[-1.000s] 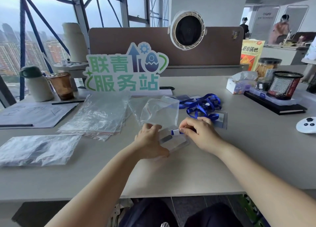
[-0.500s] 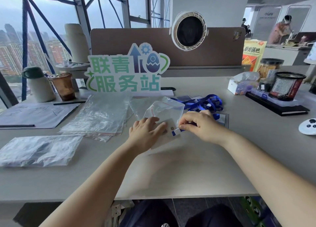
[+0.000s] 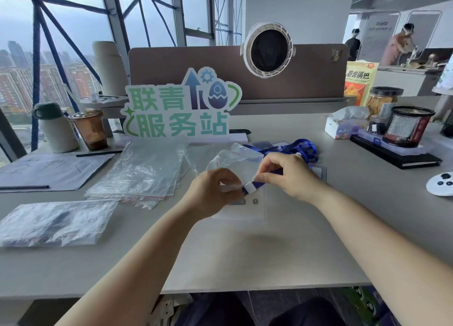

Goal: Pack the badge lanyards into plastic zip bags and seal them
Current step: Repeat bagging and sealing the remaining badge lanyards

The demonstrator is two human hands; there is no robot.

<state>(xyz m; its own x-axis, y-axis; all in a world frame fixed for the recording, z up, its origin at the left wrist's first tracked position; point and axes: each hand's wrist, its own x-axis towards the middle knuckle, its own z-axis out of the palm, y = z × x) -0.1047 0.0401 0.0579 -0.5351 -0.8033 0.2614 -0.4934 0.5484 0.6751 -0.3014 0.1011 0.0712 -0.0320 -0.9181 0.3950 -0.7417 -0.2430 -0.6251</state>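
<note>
My left hand (image 3: pixel 213 193) and my right hand (image 3: pixel 286 176) meet above the table's middle. Both pinch the white clip end of a blue lanyard (image 3: pixel 252 187), from which a clear badge holder (image 3: pixel 247 209) hangs down. The rest of the blue lanyard (image 3: pixel 304 149) lies bunched on the table behind my right hand. An open clear zip bag (image 3: pixel 235 159) with a red seal line stands just behind my hands. A stack of empty zip bags (image 3: pixel 144 171) lies to the left. A filled bag (image 3: pixel 54 222) rests at the near left.
A green-lettered sign (image 3: pixel 176 114) stands at the back centre. A flask (image 3: pixel 56 129) and a brown drink cup (image 3: pixel 90 129) sit back left by sheets of paper (image 3: pixel 51 168). Tissue box (image 3: pixel 343 127), mesh pen cup (image 3: pixel 407 127) and notebook (image 3: pixel 402 156) sit right.
Both hands have lifted off the table with the lanyard clip and the badge holder, which now hangs free. The open zip bag has settled behind them.
</note>
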